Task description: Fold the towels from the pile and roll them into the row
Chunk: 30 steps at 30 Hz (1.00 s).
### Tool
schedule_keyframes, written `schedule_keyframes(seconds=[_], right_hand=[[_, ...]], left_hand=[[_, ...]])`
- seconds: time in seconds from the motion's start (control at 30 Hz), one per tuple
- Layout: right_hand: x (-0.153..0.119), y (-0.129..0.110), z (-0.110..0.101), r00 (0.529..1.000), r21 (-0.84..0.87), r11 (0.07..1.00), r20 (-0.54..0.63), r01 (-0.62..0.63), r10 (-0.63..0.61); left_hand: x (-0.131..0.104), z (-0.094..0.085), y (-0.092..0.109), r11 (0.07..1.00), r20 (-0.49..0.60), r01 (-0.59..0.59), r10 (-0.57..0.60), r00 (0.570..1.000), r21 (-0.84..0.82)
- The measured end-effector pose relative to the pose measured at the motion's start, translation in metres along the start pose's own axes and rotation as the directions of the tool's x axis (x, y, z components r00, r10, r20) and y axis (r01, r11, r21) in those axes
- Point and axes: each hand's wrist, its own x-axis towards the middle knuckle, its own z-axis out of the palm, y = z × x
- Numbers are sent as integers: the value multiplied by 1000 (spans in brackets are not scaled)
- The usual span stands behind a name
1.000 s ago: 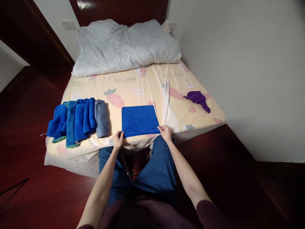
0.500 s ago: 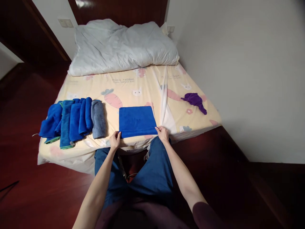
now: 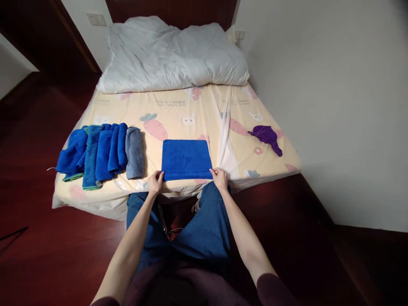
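A blue towel (image 3: 186, 156) lies flat on the bed near its front edge, with a narrow strip folded over along the side closest to me. My left hand (image 3: 156, 182) pinches the near left corner of that strip between thumb and fingers. At the near right corner, my right hand (image 3: 219, 178) grips the strip the same way. To the left of the towel lie a rolled grey towel (image 3: 135, 153) and several rolled or folded blue towels (image 3: 105, 155), side by side.
The bed (image 3: 188, 108) has a yellow sheet with carrot and rabbit prints. A crumpled purple cloth (image 3: 266, 136) lies at its right side. A bunched white quilt (image 3: 175, 55) is piled against the dark headboard (image 3: 178, 10). A wall (image 3: 334, 106) rises on the right.
The view has shifted slightly, moving the bed's contents a little within the picture. Both hands keep their pinch on the blue towel's near corners, and its folded strip looks much the same.
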Motion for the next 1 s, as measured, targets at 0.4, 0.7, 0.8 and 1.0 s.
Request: schedule_keyframes(seconds=[0.4, 0.7, 0.8, 1.0], right_hand=[[-4, -10, -5, 999, -118, 993, 30, -13, 16], [-4, -15, -6, 997, -124, 990, 29, -70, 74], [-4, -15, -6, 995, -142, 986, 38, -86, 92], [-2, -18, -4, 995, -173, 981, 32, -83, 90]], left_hand=[[0, 1, 6, 997, -18, 77, -77, 997, 20], [0, 2, 4, 994, 2, 73, -73, 997, 79], [2, 3, 2, 992, 8, 67, -68, 998, 112], [3, 5, 2, 987, 4, 63, -64, 998, 150]])
